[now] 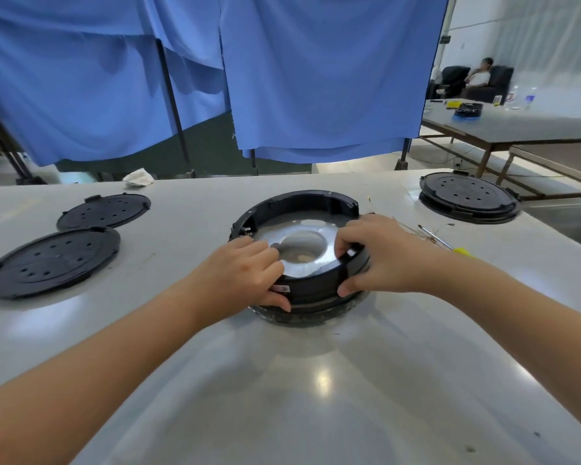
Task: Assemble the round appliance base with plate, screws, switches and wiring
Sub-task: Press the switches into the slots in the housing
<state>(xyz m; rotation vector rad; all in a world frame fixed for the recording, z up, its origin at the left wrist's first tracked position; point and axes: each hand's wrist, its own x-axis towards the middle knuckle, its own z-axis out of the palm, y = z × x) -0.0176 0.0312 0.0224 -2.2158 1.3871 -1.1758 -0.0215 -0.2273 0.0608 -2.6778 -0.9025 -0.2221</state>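
At the centre of our grey worktop sits the round black plastic base. Our left hand at 7 o'clock and right hand at 4 o'clock clamp its rim, pressing the shiny silver metal plate. Uneven pressure could seat it tilted.

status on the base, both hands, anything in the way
Left hand and right hand on black base, fingers pressing metal plate inside. No screws visible. Loose wires beside the base.

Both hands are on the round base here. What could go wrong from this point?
The left hand presses the metal plate near its centre hole while the right hand grips the black ring; the plate may seat tilted. Loose wires beside the ring could get pinched underneath.
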